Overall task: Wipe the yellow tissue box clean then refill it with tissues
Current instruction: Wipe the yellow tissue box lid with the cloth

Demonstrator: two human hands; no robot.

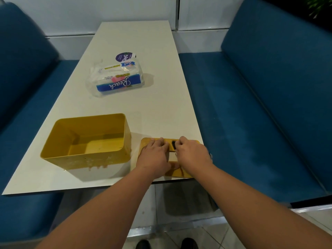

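The yellow tissue box (86, 157) stands open and empty on the near left of the white table (143, 42), with smears on its front wall. Its flat yellow lid (147, 141) lies at the table's near right corner. My left hand (155, 155) and my right hand (193, 154) are both on the lid, fingers curled at the slot in its middle. A small dark patch (173, 144) shows between the fingertips. Farther back, mid-table, lies a plastic pack of paper towels (117, 78), its far end torn open.
Blue padded benches flank the table, one on the left (21, 83) and one on the right (260, 105). A white wall (107, 11) closes the far end. The lid sits close to the table's near edge and right edge.
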